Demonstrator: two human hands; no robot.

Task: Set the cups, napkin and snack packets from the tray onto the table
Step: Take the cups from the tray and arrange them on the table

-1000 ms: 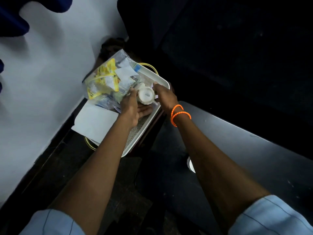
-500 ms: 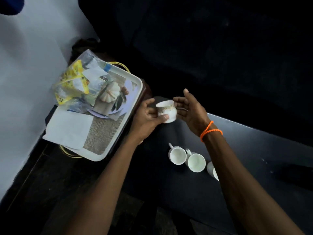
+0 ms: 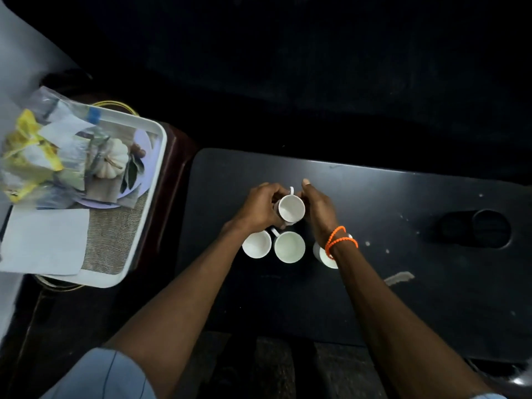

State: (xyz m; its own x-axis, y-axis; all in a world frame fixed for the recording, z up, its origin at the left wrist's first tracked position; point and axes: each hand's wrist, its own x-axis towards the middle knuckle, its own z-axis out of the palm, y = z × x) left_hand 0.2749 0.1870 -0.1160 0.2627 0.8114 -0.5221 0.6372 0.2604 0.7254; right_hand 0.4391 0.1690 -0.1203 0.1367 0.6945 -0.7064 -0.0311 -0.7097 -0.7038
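Note:
A white cup (image 3: 291, 208) sits upright between my two hands over the black table (image 3: 403, 226). My left hand (image 3: 259, 207) wraps its left side and my right hand (image 3: 318, 208) cups its right side. Just nearer me stand three more white cups: one (image 3: 256, 244), a second (image 3: 289, 247) and a third (image 3: 324, 256) half hidden under my right wrist. The white tray (image 3: 157, 168) at the left carries a clear bag of yellow snack packets (image 3: 31, 151) and a white napkin (image 3: 43, 240).
The tray rests on a dark red-brown stand (image 3: 175, 174) left of the table. A round cup-holder recess (image 3: 475, 228) is sunk in the table's right side. A pale wall (image 3: 17, 61) runs along the far left.
The cup has gone from the tray, across the gap, down to the table behind the other cups, still between both hands. The view has swung to the right.

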